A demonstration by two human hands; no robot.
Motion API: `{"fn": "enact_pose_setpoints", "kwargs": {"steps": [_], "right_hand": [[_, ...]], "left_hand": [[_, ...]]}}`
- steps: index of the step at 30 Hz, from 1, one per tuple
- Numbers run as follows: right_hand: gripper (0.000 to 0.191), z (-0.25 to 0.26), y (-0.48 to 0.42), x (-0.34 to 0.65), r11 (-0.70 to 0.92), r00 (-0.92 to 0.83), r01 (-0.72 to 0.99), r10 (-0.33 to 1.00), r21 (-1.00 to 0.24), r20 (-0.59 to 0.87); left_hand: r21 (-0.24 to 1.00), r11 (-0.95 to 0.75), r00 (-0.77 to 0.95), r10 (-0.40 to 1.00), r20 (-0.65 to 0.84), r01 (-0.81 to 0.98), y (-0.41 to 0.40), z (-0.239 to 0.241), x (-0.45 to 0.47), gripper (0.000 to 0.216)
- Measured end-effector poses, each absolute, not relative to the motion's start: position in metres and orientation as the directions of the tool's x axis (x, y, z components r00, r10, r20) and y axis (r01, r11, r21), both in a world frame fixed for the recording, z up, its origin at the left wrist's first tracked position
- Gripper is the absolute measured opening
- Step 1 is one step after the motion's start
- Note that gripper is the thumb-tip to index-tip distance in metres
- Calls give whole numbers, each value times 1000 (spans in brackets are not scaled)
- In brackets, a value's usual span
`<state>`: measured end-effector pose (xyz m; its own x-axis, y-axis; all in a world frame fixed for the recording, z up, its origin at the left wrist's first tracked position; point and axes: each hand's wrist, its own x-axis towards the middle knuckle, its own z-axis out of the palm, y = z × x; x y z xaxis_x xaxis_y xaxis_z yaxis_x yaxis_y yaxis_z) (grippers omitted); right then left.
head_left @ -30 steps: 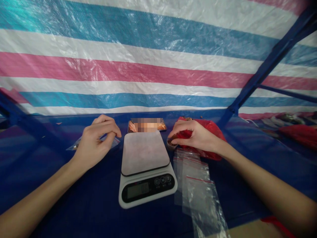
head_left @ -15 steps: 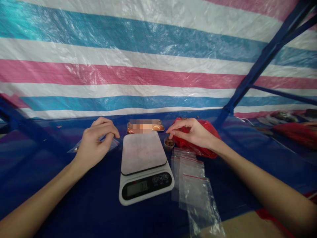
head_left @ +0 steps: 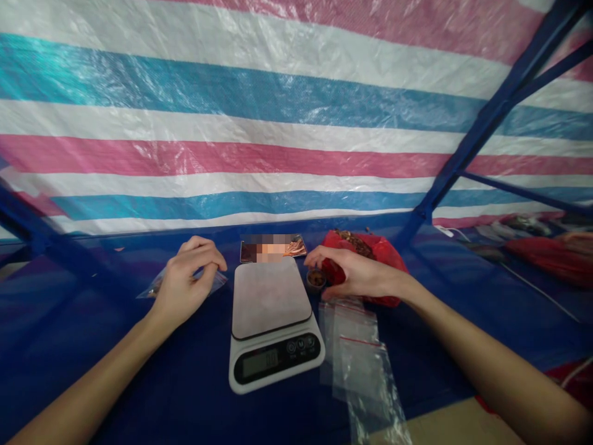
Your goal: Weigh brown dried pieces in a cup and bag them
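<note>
We see the kitchen-style scale [head_left: 273, 334] in the middle of the blue table [head_left: 199, 383], its long axis running from near to far and its display end on the near side. The display [head_left: 262, 364] seems to read 0.0. Beyond it lies a phone [head_left: 296, 247], its long axis running left to right. The small cup [head_left: 315, 288] stands just right of the scale's far part, its round mouth facing up. On the near side of the cup, several clear zip bags [head_left: 356, 371] overlap with their red strips toward the far end and their long axes running near to far, tending right at the near end.

In the cup we make out brown pieces [head_left: 317, 277]; more brown bits [head_left: 356, 243] show at the far side of the red bag [head_left: 386, 272] to the right. A small clear bag [head_left: 218, 283] on the left holds something too (mostly hidden from us).

The right hand [head_left: 336, 272] is spread, thumb and fingers well apart beside the cup; we cannot tell whether a fingertip touches it. The left hand [head_left: 192, 275] is loosely curled over the small clear bag, thumb near the forefinger; we cannot tell whether it pinches anything.
</note>
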<state>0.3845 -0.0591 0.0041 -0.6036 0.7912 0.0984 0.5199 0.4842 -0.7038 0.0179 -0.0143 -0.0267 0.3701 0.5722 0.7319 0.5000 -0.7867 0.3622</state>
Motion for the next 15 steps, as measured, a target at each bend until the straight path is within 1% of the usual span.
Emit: {"fn": "enact_pose_setpoints", "kwargs": {"steps": [3,8,15], "right_hand": [[51,-4,-57,384,500,-606,522,787,-691,112],[63,-15,-54,380,513,-562,549,811,-660,162],[48,-29,-50,372,524,-454,521,839,-674,301]], "left_hand": [[350,-793,383,564,732,498,-14,-28,17,30],[339,-795,384,557,736,504,-15,-26,17,30],[329,-793,394,558,731,513,-17,-23,18,32]]}}
